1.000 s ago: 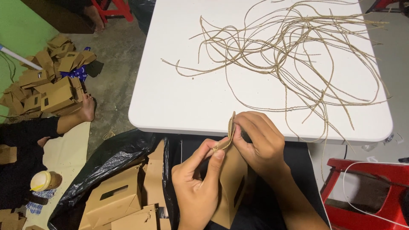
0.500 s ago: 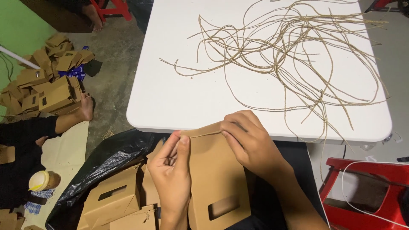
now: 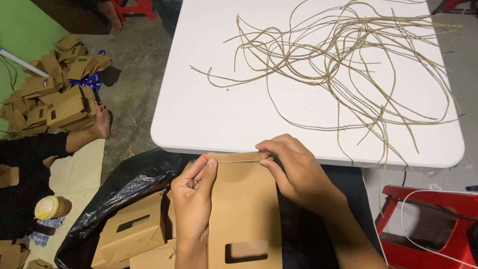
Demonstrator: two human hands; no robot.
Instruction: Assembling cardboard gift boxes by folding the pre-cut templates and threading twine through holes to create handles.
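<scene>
Brown kraft paper bag (image 3: 244,209) with a small rectangular window cut low in its face now lies flat and face-up in front of the person, just below the near edge of the white bench (image 3: 214,119). 1 second ago it was turned edge-on between the hands; half a second ago it was already opened out towards the camera, and now its top edge sits level, with a short length of twine (image 3: 239,161) pulled straight along it. That suggests the bag has been turned and squared up so the string can be worked at the top fold.

Left hand (image 3: 194,199) has its grip narrow, thumb and forefinger pinching the bag's top left corner together with the twine's end. Right hand (image 3: 298,174) also holds a narrow grip, fingertips closed on the top right corner and the twine's other end.

On the bench, towards its far right corner, lies a loose tangle of cut twine lengths (image 3: 348,65), well apart from the hands. Below the bench's near left corner, a black plastic sack (image 3: 114,194) holds more brown bags (image 3: 132,229). On the floor at the left, another person's bare foot (image 3: 99,124) rests near a heap of folded brown bags (image 3: 55,94). A red stool (image 3: 428,219) stands at the right.
</scene>
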